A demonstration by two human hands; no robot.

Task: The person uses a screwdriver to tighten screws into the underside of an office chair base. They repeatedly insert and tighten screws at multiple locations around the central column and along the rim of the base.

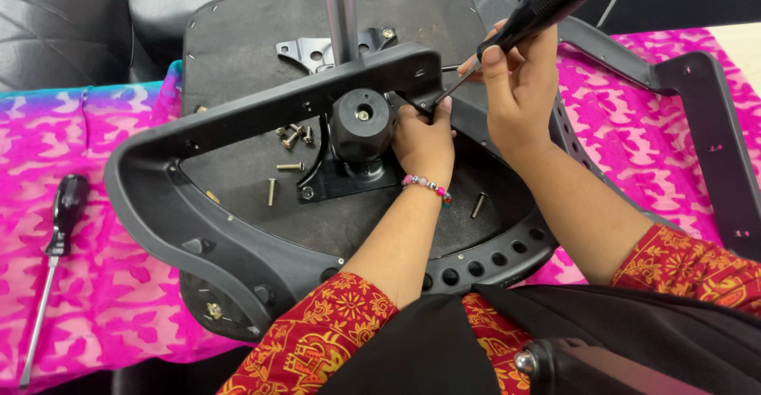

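Nearest the camera: two forearms in red patterned sleeves, one beaded bracelet (428, 185) on the left wrist. They reached over an upturned chair seat (238, 38), black, its underside facing up, lying on a pink patterned cloth (103, 284).

Counts: one black armrest frame (158, 197) curving across the seat; a second armrest piece (705, 117) lay apart on the cloth at far right. Two screwdrivers: one with a black handle and long bare shaft (51, 252) lay unused on the cloth at left, well apart from both hands. The other, black with a textured handle (547, 2), was in use. Loose bolts on the seat: one (479, 205) just right of the left wrist, one (271, 192) and another (290, 166) left of the mechanism, plus a small cluster (293, 135) of perhaps four; too small to count surely.

Left hand (424, 137) rested on the seat beside the black round knob (361, 121) of the mechanism, fingers curled at the frame's bracket; what they pinched, if anything, could not be told. Right hand (519, 86) was clenched around the working screwdriver's handle, handle tilted up and away to the right, thin shaft slanting down-left to a tip just above the left fingertips at the bracket.

Farthest: one chrome column (341, 10) rising from the mechanism.
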